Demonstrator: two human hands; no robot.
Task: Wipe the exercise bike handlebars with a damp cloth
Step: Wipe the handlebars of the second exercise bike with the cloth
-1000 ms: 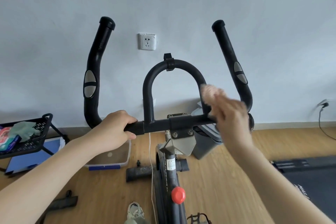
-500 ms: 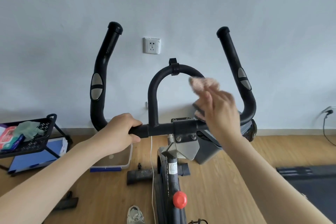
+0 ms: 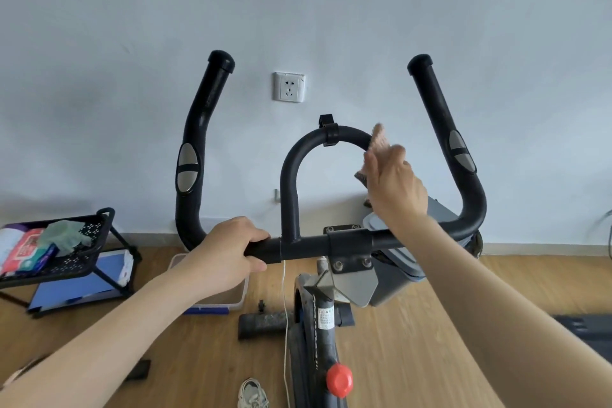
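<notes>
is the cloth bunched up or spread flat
Bunched up. The cloth is crumpled in the right hand, pressed against the loop bar, with only a ragged tuft showing above the fingers.

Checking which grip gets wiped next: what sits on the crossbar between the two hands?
In the head view, between left hand and right hand stand the inner loop's left leg and the clamp bracket.
</notes>
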